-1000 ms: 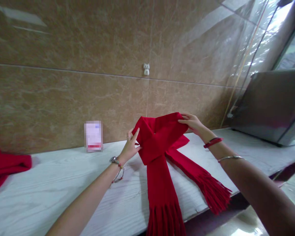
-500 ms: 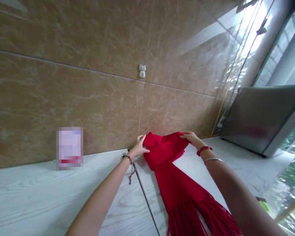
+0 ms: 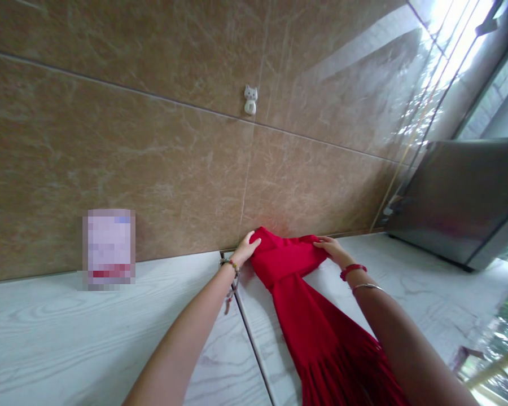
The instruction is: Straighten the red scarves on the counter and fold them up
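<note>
A red scarf point(image 3: 294, 262) with long fringes lies on the white wood-grained surface, its upper part looped and crossed over into a knot-like shape against the wall. The two fringed ends trail toward me, partly behind my right forearm. My left hand point(image 3: 246, 248) grips the loop's left edge, thumb on top and fingers behind the cloth. At the loop's right edge, my right hand point(image 3: 332, 248) pinches the fabric. Beaded bracelets circle the left wrist; a red band and a silver bangle are on the right.
Brown marbled tiles point(image 3: 173, 152) form the wall behind, with a small white cat figure point(image 3: 250, 100) stuck on it. A blurred pale packet point(image 3: 109, 242) leans at the left. On the right stands a grey metal box point(image 3: 461, 197) near a bright window. A dark seam splits the surface.
My left hand has closed further over the loop's left edge. The scarf's loop looks flatter and its gap narrower. The view has shifted slightly.
</note>
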A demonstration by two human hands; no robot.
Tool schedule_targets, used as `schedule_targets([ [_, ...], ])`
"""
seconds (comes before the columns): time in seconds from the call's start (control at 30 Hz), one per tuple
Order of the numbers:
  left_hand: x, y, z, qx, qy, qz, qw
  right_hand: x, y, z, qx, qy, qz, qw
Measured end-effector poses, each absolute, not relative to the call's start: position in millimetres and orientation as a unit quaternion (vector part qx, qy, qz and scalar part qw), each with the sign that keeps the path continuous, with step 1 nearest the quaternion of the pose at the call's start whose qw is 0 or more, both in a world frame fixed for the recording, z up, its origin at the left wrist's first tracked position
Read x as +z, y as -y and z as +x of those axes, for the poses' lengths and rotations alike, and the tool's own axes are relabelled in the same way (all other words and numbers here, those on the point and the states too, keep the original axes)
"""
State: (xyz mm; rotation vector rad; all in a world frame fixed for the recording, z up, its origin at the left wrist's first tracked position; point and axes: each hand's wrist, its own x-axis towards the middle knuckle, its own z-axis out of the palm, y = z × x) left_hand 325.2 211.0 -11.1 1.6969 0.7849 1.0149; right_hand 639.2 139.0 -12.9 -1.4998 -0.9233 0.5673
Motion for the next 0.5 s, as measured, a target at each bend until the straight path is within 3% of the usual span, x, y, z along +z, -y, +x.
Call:
schedule_targets([
  [0.23, -22.5, -214.4, 334.1, 0.450, -0.319, 0.693, 0.465, -20.8, -147.6, 642.4, 0.219, 0.380, -0.642, 0.629],
  [0.5, -11.1, -200.7, 336.0, 0.467, -0.236, 0.680, 0.514, -8.3, -142.6, 657.6, 0.175, 0.364, -0.625, 0.668],
])
